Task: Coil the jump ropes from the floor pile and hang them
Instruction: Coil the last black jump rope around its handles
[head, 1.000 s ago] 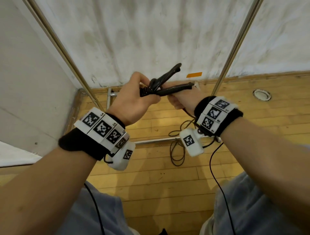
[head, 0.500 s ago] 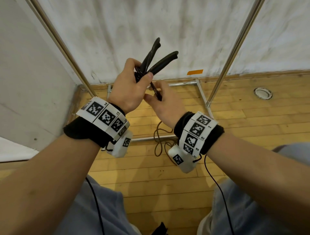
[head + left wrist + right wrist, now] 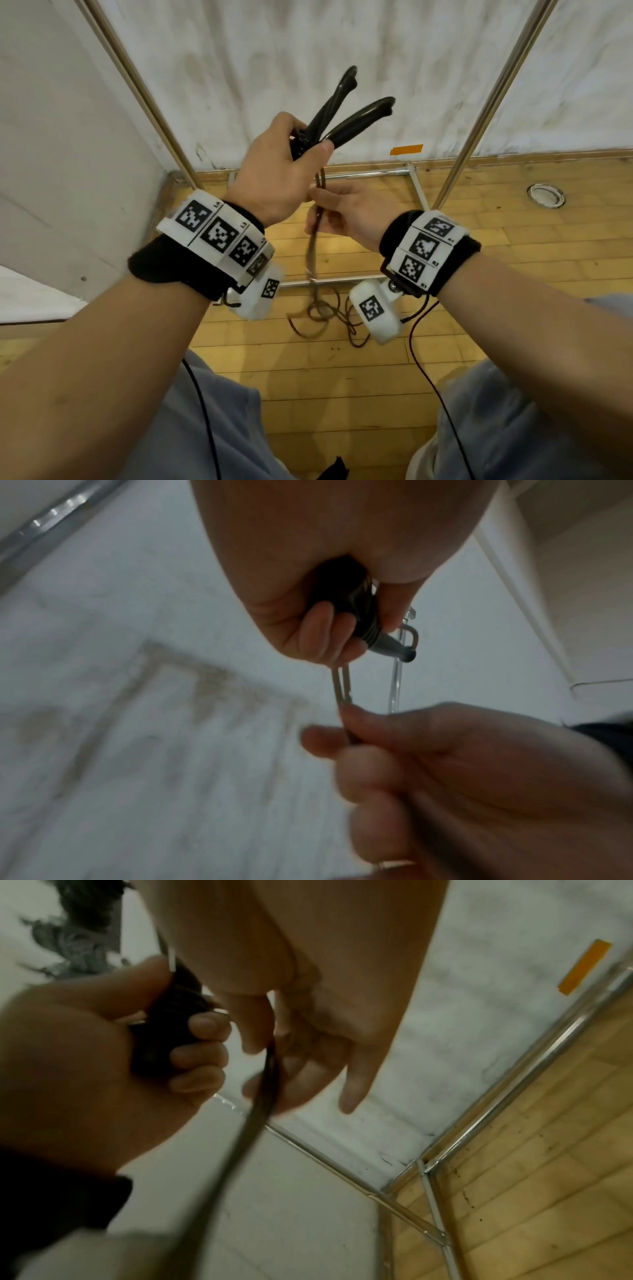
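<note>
Wooden flooring (image 3: 513,260) beneath a metal rack frame (image 3: 479,113) bore the tangled rope slack (image 3: 322,311); the left hand (image 3: 274,178) gripped both black jump-rope handles (image 3: 346,116), the right hand (image 3: 352,212) pinched the doubled cord (image 3: 320,192), which risked snagging on the frame's floor bar.

My left hand (image 3: 277,171) holds both handles (image 3: 346,116) above and left of my right hand (image 3: 346,212), which pinches the rope (image 3: 313,246); it hangs to a loose pile (image 3: 325,315) on the floor (image 3: 513,260), between the rack's poles (image 3: 486,102).
</note>
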Available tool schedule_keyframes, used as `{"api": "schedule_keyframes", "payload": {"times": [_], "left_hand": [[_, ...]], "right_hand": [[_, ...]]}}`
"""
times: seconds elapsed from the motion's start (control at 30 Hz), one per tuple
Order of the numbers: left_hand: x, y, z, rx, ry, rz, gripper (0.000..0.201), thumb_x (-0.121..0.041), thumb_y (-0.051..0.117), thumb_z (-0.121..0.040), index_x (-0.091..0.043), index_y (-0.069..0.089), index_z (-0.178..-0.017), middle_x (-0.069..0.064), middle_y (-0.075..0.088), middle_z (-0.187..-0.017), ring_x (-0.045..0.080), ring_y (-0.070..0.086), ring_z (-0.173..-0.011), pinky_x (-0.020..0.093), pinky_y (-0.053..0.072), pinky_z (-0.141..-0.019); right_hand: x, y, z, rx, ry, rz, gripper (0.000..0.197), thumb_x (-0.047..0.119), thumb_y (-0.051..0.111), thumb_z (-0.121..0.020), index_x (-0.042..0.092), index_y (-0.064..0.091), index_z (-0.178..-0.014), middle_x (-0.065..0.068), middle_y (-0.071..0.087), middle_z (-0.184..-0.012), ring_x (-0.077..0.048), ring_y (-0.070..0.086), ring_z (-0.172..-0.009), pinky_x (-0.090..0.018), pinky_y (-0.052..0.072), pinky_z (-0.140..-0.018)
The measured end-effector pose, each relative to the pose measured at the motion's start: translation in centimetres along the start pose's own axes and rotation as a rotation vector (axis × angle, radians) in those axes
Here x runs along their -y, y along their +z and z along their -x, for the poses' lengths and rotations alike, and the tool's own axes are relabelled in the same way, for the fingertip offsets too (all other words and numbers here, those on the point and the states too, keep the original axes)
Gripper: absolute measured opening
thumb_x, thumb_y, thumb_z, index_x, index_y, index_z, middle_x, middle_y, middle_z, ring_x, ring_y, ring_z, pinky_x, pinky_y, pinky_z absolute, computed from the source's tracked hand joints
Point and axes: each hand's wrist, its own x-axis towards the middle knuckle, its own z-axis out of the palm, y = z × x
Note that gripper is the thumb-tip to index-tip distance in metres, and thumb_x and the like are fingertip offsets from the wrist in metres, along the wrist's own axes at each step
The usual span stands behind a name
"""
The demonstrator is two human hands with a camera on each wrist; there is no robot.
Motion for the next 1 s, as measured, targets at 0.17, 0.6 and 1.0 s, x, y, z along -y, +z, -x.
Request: {"api": "schedule_keyframes", "payload": {"times": [0.17, 0.6, 1.0], "left_hand": [[1.5, -1.0, -0.4, 0.014, -0.040, -0.183, 0.024, -0.036, 0.057, -0.092, -0.020, 0.048, -0.107, -0.013, 0.053, -0.077, 0.012, 0.053, -0.070, 0.029, 0.040, -0.062], [3.9, 0.1, -0.3, 0.329, -0.139, -0.663, 0.029, -0.028, 0.055, -0.093, -0.017, 0.046, -0.119, 0.004, 0.057, -0.096, 0.024, 0.052, -0.083, 0.040, 0.048, -0.079], [2.9, 3.9, 1.7, 0.513, 0.033, -0.645, 0.034, -0.020, 0.057, -0.088, -0.026, 0.052, -0.121, -0.003, 0.061, -0.091, 0.019, 0.057, -0.081, 0.030, 0.045, -0.066]], "right_hand": [[-0.2, 0.0, 0.2, -0.143, -0.059, 0.298, 0.037, 0.035, 0.036, -0.100, 0.018, 0.049, -0.071, 0.007, 0.040, -0.054, -0.008, 0.035, -0.045, -0.024, 0.031, -0.047], [1.7, -0.8, 1.8, -0.082, -0.170, 0.927, 0.044, 0.036, 0.035, -0.100, 0.016, 0.046, -0.062, 0.003, 0.042, -0.056, -0.013, 0.041, -0.052, -0.020, 0.031, -0.050], [2.4, -2.6, 1.5, -0.279, -0.273, 0.945, 0.042, 0.036, 0.040, -0.099, 0.011, 0.061, -0.072, 0.005, 0.042, -0.058, -0.011, 0.041, -0.054, -0.020, 0.030, -0.051]]}}
